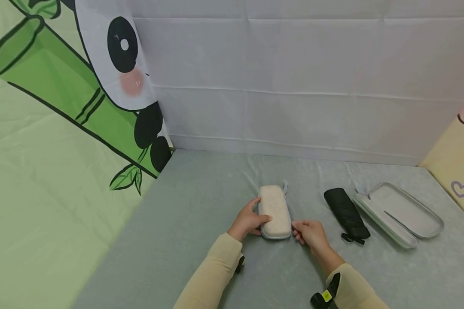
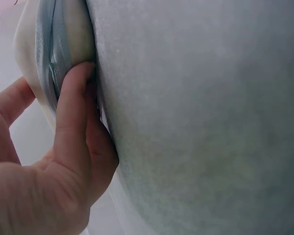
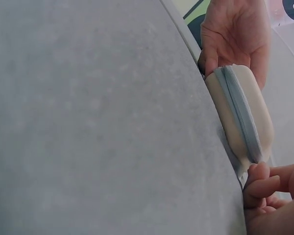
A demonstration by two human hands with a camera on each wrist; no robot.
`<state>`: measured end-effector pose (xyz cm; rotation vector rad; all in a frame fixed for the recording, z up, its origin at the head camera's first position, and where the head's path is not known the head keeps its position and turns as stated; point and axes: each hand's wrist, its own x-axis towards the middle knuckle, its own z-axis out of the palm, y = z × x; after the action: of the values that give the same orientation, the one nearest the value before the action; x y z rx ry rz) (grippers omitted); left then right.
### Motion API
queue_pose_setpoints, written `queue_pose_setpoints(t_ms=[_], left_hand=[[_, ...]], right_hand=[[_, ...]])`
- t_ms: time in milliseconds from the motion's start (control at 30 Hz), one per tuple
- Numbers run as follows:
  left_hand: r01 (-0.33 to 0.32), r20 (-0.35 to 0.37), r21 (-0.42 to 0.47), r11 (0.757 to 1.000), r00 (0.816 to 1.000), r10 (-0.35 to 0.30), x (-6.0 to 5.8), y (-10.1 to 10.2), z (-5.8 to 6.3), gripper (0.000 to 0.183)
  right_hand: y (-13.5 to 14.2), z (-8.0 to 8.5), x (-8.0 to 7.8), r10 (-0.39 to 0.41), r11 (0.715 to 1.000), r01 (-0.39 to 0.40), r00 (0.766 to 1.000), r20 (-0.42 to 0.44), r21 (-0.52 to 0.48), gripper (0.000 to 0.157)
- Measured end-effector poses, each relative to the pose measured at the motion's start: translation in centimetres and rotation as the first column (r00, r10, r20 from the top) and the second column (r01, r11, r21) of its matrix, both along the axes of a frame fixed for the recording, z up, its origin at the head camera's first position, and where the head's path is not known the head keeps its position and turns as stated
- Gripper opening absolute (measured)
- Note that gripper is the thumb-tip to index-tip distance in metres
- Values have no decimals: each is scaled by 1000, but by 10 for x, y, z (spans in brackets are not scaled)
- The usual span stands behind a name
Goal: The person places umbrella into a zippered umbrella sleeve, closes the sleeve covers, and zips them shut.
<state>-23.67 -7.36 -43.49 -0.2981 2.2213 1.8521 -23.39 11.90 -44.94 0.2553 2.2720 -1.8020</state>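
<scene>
A cream hard-shell zippered case [image 1: 274, 210] with a grey-blue zipper band [image 3: 240, 115] lies on the table, its zip looking closed along the sides in view. My left hand [image 1: 249, 221] grips its left side, thumb on the lid; in the left wrist view the fingers [image 2: 71, 112] press the wall by the zipper. At the case's right edge, my right hand [image 1: 311, 235] pinches the zipper pull between thumb and curled fingers [image 3: 262, 186]; the pull itself is mostly hidden by the fingertips. A small tab [image 1: 285, 187] sticks out at the far right corner.
Right of the hands lies a folded black umbrella [image 1: 346, 213] with a strap. Beside it an open pale grey-green case [image 1: 388, 221] lies with its lid spread to the right. The grey cloth-covered table [image 1: 170, 249] meets a white curtain [image 1: 294, 86] at the back.
</scene>
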Motion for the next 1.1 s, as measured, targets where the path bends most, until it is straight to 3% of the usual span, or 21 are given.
queue_pose_setpoints(t_ms=[467,1100], left_hand=[[5,1,6,1000,1000,-5,2,-2,2,75],[3,-3,-14,1000,1000,-4,1,-2,0,75]], right_hand=[[0,-1,8,1,1000,0,1000,-17,15,17],[0,-4,14,-5,999,5,1000,-3,-37,14]])
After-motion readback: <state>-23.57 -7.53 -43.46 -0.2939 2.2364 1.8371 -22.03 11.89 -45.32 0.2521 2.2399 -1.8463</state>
